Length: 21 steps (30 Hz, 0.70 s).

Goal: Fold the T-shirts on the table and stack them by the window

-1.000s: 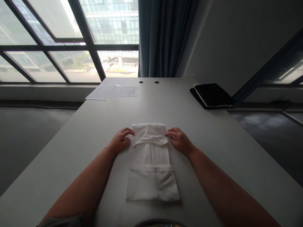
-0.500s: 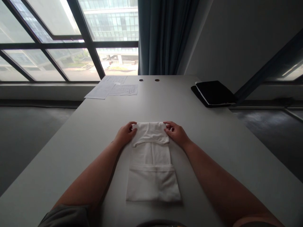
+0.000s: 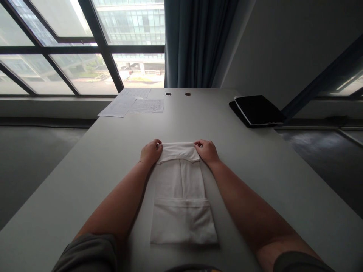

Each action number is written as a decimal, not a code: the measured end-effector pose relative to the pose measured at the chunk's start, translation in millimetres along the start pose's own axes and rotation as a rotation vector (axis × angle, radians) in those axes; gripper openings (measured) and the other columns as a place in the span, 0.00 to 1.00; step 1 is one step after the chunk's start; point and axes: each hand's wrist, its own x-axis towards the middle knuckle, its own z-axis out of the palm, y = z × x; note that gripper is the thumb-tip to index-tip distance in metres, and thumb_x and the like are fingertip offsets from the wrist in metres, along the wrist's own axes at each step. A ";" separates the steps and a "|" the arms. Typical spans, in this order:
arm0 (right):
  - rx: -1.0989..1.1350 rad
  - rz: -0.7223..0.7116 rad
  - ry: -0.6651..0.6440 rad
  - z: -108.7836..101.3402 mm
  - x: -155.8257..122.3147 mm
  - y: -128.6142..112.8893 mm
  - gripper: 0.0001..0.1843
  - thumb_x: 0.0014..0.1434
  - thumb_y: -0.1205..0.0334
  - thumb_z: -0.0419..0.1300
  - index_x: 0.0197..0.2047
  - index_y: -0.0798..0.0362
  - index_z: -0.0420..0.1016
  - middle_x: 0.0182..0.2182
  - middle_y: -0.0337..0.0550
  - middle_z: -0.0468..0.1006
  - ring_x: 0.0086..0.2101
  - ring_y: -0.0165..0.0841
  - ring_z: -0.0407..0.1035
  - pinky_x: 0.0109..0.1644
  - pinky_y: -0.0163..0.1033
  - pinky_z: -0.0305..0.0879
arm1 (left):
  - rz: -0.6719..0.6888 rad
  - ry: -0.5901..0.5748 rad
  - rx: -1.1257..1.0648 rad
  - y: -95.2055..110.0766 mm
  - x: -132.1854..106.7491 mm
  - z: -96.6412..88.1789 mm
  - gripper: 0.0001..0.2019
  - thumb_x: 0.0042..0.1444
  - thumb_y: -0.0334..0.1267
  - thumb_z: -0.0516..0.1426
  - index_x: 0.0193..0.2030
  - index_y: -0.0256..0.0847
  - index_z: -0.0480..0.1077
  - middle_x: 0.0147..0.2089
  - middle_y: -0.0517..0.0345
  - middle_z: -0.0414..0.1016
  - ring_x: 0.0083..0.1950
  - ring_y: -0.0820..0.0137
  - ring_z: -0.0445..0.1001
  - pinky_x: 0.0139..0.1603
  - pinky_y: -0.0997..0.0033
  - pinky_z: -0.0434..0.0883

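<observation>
A white folded garment, likely a shirt, lies flat on the table in a long narrow strip. Its far end is turned over, with a curved, neckline-like edge on top, and its near end is folded up into a wide band. At the far left corner, my left hand pinches the cloth between thumb and fingers. My right hand grips the far right corner in the same way. Between the two hands the far edge is pulled straight.
The white table extends all around the cloth. Paper sheets lie at the back left, near two round cable holes. A black folder-like item rests at the back right. Beyond the table are a window and a blue curtain.
Both hands have closed more tightly on the far corners and shifted slightly away from me. The far edge looks straighter, and the turned-over flap appears shorter. The view has shifted a little.
</observation>
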 end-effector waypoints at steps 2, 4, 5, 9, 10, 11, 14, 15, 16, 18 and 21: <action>-0.053 -0.016 -0.012 -1.3 -0.9 0.4 0.09 0.61 0.62 0.61 0.40 0.50 0.84 0.35 0.45 0.85 0.38 0.41 0.75 0.54 0.47 0.68 | 0.007 -0.011 0.060 -0.4 -3.6 -5.3 0.14 0.66 0.45 0.55 0.54 0.48 0.75 0.44 0.53 0.82 0.47 0.58 0.79 0.51 0.61 0.72; -0.113 -0.037 -0.019 -4.4 -2.7 -4.2 0.10 0.62 0.63 0.60 0.41 0.52 0.84 0.37 0.49 0.85 0.41 0.44 0.74 0.56 0.50 0.67 | 0.039 0.037 0.127 2.5 -8.6 -9.4 0.16 0.67 0.44 0.55 0.57 0.45 0.75 0.50 0.48 0.80 0.53 0.55 0.77 0.57 0.58 0.71; -0.141 -0.059 -0.008 -5.8 -4.2 -8.6 0.12 0.63 0.64 0.59 0.42 0.53 0.85 0.39 0.51 0.84 0.43 0.46 0.73 0.57 0.51 0.67 | 0.078 0.071 0.155 5.7 -11.9 -10.1 0.17 0.67 0.44 0.54 0.59 0.44 0.74 0.55 0.45 0.78 0.57 0.54 0.75 0.60 0.56 0.70; -0.168 -0.205 0.023 -2.2 -15.3 -33.2 0.21 0.67 0.63 0.54 0.58 0.57 0.80 0.54 0.58 0.79 0.57 0.49 0.68 0.66 0.52 0.62 | 0.300 0.060 0.188 23.8 -29.0 1.7 0.25 0.71 0.46 0.51 0.70 0.39 0.66 0.73 0.41 0.64 0.73 0.50 0.62 0.71 0.51 0.61; -0.165 -0.227 -0.011 2.0 -19.1 -38.8 0.25 0.68 0.61 0.53 0.63 0.58 0.76 0.60 0.58 0.76 0.61 0.48 0.65 0.69 0.53 0.60 | 0.329 0.010 0.194 27.3 -33.0 7.5 0.27 0.71 0.47 0.50 0.72 0.37 0.64 0.75 0.40 0.60 0.76 0.50 0.58 0.73 0.49 0.59; -0.170 -0.236 -0.065 7.1 -23.0 -43.3 0.28 0.68 0.60 0.52 0.68 0.60 0.71 0.65 0.58 0.71 0.65 0.48 0.62 0.71 0.53 0.57 | 0.339 -0.043 0.201 29.7 -36.2 13.4 0.29 0.71 0.48 0.50 0.73 0.36 0.61 0.77 0.39 0.56 0.78 0.49 0.53 0.75 0.48 0.57; -0.230 -0.207 -0.252 23.1 -31.7 -48.8 0.36 0.69 0.56 0.50 0.74 0.67 0.60 0.73 0.63 0.59 0.71 0.51 0.51 0.75 0.57 0.48 | 0.332 -0.162 0.207 28.5 -39.5 27.4 0.33 0.71 0.49 0.50 0.75 0.31 0.56 0.79 0.35 0.49 0.81 0.46 0.45 0.77 0.45 0.52; -0.249 -0.196 -0.296 26.9 -33.0 -48.5 0.37 0.69 0.55 0.49 0.74 0.70 0.58 0.73 0.65 0.56 0.72 0.52 0.49 0.76 0.58 0.47 | 0.334 -0.176 0.200 26.0 -38.7 29.9 0.33 0.71 0.50 0.50 0.76 0.30 0.55 0.80 0.35 0.48 0.81 0.46 0.44 0.78 0.44 0.51; -0.261 -0.189 -0.325 29.4 -33.4 -47.6 0.37 0.70 0.55 0.49 0.74 0.71 0.57 0.74 0.66 0.55 0.73 0.53 0.48 0.76 0.58 0.45 | 0.339 -0.181 0.189 23.1 -37.2 31.4 0.34 0.71 0.50 0.50 0.76 0.29 0.55 0.80 0.35 0.48 0.81 0.47 0.43 0.78 0.45 0.50; -0.262 -0.185 -0.349 30.9 -32.4 -45.4 0.37 0.70 0.55 0.49 0.75 0.71 0.56 0.74 0.66 0.53 0.73 0.52 0.47 0.76 0.57 0.44 | 0.356 -0.179 0.155 16.9 -33.7 31.9 0.34 0.71 0.50 0.51 0.76 0.30 0.55 0.79 0.35 0.49 0.81 0.48 0.42 0.78 0.46 0.50; -0.214 -0.180 -0.356 26.8 -29.6 -42.2 0.37 0.70 0.55 0.50 0.74 0.71 0.57 0.74 0.66 0.53 0.74 0.52 0.46 0.77 0.57 0.42 | 0.379 -0.177 0.074 9.6 -29.9 29.6 0.35 0.69 0.50 0.53 0.76 0.32 0.56 0.79 0.37 0.50 0.81 0.50 0.43 0.79 0.47 0.50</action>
